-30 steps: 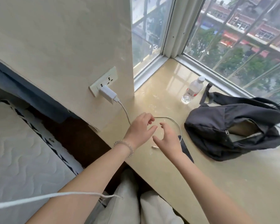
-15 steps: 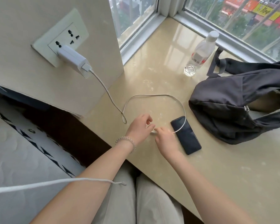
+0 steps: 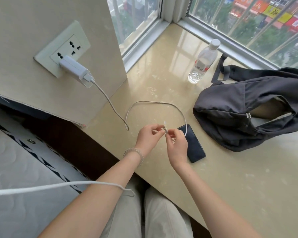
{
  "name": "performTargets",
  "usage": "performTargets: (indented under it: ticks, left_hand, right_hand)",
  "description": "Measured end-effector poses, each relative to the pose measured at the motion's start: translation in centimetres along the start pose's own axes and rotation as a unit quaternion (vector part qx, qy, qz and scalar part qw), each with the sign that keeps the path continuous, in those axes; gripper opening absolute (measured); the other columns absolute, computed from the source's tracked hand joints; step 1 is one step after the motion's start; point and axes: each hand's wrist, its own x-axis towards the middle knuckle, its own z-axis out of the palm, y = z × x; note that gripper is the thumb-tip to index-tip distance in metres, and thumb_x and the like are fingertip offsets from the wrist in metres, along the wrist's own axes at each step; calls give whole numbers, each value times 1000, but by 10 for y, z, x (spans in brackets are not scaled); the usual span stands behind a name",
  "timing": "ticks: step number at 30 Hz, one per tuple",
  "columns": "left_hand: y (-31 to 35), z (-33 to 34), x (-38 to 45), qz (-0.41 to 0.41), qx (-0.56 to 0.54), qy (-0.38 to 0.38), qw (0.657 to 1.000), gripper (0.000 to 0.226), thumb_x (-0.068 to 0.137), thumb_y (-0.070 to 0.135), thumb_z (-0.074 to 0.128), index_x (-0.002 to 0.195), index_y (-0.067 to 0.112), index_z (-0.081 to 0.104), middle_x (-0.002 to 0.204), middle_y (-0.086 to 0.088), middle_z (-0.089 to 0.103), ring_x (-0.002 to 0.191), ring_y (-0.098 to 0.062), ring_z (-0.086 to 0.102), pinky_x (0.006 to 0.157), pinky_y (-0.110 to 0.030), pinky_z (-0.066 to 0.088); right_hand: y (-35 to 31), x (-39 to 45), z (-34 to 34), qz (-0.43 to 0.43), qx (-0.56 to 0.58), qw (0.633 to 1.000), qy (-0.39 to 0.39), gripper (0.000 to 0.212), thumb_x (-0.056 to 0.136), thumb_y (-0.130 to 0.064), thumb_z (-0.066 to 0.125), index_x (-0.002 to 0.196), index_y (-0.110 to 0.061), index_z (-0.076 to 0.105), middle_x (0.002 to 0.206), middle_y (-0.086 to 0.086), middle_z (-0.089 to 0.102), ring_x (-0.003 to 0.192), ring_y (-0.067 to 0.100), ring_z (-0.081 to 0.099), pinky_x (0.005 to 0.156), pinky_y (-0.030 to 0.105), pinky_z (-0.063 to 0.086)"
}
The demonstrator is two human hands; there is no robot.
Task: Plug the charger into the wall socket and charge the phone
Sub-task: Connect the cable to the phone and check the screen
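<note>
Charger (image 3: 75,70) plugged into wall socket (image 3: 63,48), far left. Cable (image 3: 156,103) looping across the sill (image 3: 213,177). Left hand (image 3: 149,135) and right hand (image 3: 176,145) together, fingertips pinched on the cable's plug end, raised above the sill. Phone (image 3: 193,145) flat, face up, just right of the hands, unplugged. Bag (image 3: 239,109) and bottle (image 3: 202,62) farther right.

No legible text anywhere.

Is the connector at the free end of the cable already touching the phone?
Apart. The head view shows the cable connector pinched between both hands, raised left of the phone, with bare sill visible between them.
</note>
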Motion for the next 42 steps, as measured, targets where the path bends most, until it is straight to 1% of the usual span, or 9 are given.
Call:
performTargets:
  ticks: [3,8,10,13,18,22,28,35,42]
  left_hand:
    - [14,6,-2,-48,-101,6,994,18,85,16,68,102,11,70,88,2,68,75,-6,60,66,-7,46]
    - [22,17,-5,-93,-168,2,981,10,88,15,65,93,8,71,85,-5,67,76,-11,59,81,-28,49]
    - [22,19,-3,-101,-183,12,978,10,91,16,60,85,13,67,85,-5,68,77,-9,62,78,-25,48]
    - [21,19,4,-89,-181,41,979,13,94,17,56,83,24,56,82,-4,72,82,-12,68,74,-22,46]
    - [18,19,15,-66,-149,34,986,9,93,19,55,90,13,61,69,-1,69,75,-16,65,88,-39,52]
    - [19,20,19,-55,-123,9,991,14,92,22,57,84,12,62,68,-3,67,66,-13,61,81,-37,54]
    - [23,20,25,-47,-79,4,996,19,90,25,60,93,9,71,63,4,59,51,8,52,58,-9,42]
    - [37,9,16,-37,-28,-23,999,22,95,21,51,94,12,72,67,7,58,65,-4,52,63,-14,39]
    - [82,-14,-20,28,48,-72,996,20,93,24,52,92,21,73,74,11,64,61,3,53,54,-4,38]
  right_hand:
    - [-10,-4,-11,-3,59,998,17,7,92,-18,60,90,-23,64,88,-4,65,83,5,59,72,9,41]
    - [-10,-8,-21,1,76,997,22,14,87,-19,64,97,-28,64,93,-14,65,91,1,60,78,8,43]
    - [-1,-6,-26,26,28,999,28,33,81,-15,66,112,-23,60,108,-7,61,103,3,55,89,16,41]
    - [23,4,-36,54,-98,994,4,59,76,-15,67,132,-11,48,131,7,50,125,21,42,106,30,33]
    - [56,22,-39,127,-297,944,-67,88,77,-33,68,146,-5,21,148,18,30,137,35,23,113,44,23]
    - [64,34,-37,123,-377,912,-109,86,81,-38,66,144,-4,20,148,17,30,134,35,28,110,45,27]
    - [65,49,-41,94,-390,907,-125,69,73,-36,70,122,0,38,120,20,46,105,36,43,91,42,40]
    - [50,38,-51,64,-353,929,-89,68,57,-29,75,106,5,42,100,24,46,89,36,41,80,45,39]
    - [-13,2,-95,-79,-254,962,-65,85,54,-29,72,127,-3,38,103,12,49,92,30,47,78,38,46]
